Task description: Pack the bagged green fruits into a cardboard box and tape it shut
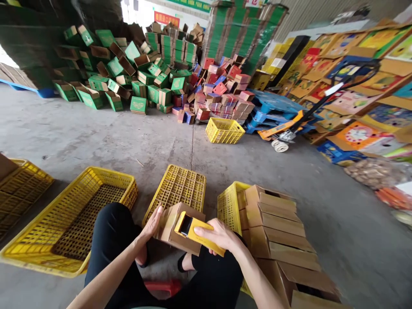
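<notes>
A closed brown cardboard box (pixel 180 227) sits in front of me over the near end of an upturned yellow crate (pixel 180 186). My left hand (pixel 152 225) grips its left side, fingers along the cardboard and thumb near the top edge. In my right hand (pixel 220 236) is a yellow hand-held tool (pixel 196 231) with a dark opening at its head; I cannot make out its exact kind. The tool's head lies over the top of the box, slightly tilted. Whether it touches the cardboard is unclear.
To the right, several brown boxes (pixel 280 227) lean in a row by a yellow crate (pixel 228 208). An open yellow crate (pixel 106 180) stands left. Farther off are heaped green cartons (pixel 138 103), a yellow basket (pixel 225 131), blue pallets (pixel 273 103) and a pallet jack (pixel 299 120).
</notes>
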Demonstrator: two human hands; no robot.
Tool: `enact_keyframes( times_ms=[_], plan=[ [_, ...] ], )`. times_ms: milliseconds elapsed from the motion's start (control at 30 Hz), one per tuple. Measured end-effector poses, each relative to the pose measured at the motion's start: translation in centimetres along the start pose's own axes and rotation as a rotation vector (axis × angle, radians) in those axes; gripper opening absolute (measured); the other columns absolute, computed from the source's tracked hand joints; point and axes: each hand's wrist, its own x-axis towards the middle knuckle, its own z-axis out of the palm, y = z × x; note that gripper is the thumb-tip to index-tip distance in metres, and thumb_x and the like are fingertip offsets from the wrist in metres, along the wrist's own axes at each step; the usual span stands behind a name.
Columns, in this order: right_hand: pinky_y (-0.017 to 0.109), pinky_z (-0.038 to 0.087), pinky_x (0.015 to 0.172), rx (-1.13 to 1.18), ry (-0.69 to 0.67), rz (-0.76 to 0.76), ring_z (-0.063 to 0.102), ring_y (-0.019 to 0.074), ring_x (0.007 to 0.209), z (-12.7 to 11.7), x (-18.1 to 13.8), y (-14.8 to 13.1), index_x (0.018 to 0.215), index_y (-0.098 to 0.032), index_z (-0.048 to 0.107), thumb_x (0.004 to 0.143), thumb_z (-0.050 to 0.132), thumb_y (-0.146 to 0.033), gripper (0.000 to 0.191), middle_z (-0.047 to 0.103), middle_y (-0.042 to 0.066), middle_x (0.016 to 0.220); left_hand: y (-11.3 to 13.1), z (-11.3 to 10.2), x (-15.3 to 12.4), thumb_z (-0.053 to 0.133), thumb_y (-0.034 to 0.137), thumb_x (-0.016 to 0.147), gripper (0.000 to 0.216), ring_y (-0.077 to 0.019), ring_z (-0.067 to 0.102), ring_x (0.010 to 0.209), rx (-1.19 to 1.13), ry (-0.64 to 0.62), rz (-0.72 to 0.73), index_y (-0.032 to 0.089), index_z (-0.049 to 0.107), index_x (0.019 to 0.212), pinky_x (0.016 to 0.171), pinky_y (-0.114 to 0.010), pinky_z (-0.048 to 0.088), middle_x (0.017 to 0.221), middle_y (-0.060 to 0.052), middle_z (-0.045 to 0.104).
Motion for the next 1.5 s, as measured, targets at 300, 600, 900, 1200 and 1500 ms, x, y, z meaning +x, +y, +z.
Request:
enact_keyframes(
  times_ms=[300,600,900,1200,1500],
  plan=[
    [0.02,0.049,0.039,-0.005,-0.047,-0.056,0.069,0.0188,0.046,-0.1,0.7,0.5,0.08,-0.018,0.065,0.086,0.065,-0.075,0.057,0.069,0.004,0.054,5.1,-1.6,-2.1,0.042,0.076,0.099,0.099,-0.0368,0.008,0.164,0.545,-0.535,0.773,0.027,-0.003,0.172,0.133,-0.056,0.018,0.179,-0.011,0.002],
    [0.021,0.053,0.043,0.036,-0.073,-0.048,0.07,0.0192,0.049,-0.1,-0.1,1.6,0.084,-0.016,0.067,0.086,0.065,-0.077,0.061,0.071,0.005,0.056,4.6,-2.8,0.6,0.057,0.085,0.086,0.1,-0.0411,0.036,0.156,0.691,-0.575,0.782,0.026,0.038,0.165,0.131,-0.058,0.014,0.166,-0.016,0.044],
    [0.02,0.051,0.043,-0.004,-0.083,-0.071,0.073,0.0214,0.053,-0.1,0.2,1.2,0.086,-0.016,0.069,0.085,0.064,-0.078,0.063,0.074,0.007,0.06,4.5,-3.4,1.6,0.064,0.09,0.076,0.099,-0.0424,0.038,0.155,0.64,-0.586,0.611,0.024,0.061,0.15,0.131,-0.057,0.011,0.158,-0.016,0.055],
    [0.022,0.053,0.045,0.001,-0.078,-0.06,0.075,0.0235,0.056,0.1,0.5,1.3,0.085,-0.018,0.067,0.086,0.065,-0.075,0.057,0.073,0.007,0.06,3.8,-4.1,1.9,0.061,0.091,0.076,0.099,-0.041,0.037,0.155,0.655,-0.567,0.58,0.021,0.064,0.147,0.132,-0.056,0.009,0.158,-0.017,0.053],
    [0.02,0.05,0.042,0.001,-0.054,-0.099,0.074,0.0211,0.054,1.0,1.7,0.9,0.084,-0.019,0.065,0.087,0.065,-0.071,0.053,0.071,0.004,0.057,4.6,-5.1,1.1,0.06,0.086,0.083,0.093,-0.0408,0.038,0.155,0.662,-0.505,0.607,0.021,0.06,0.15,0.132,-0.056,0.014,0.159,-0.016,0.054]
  ],
)
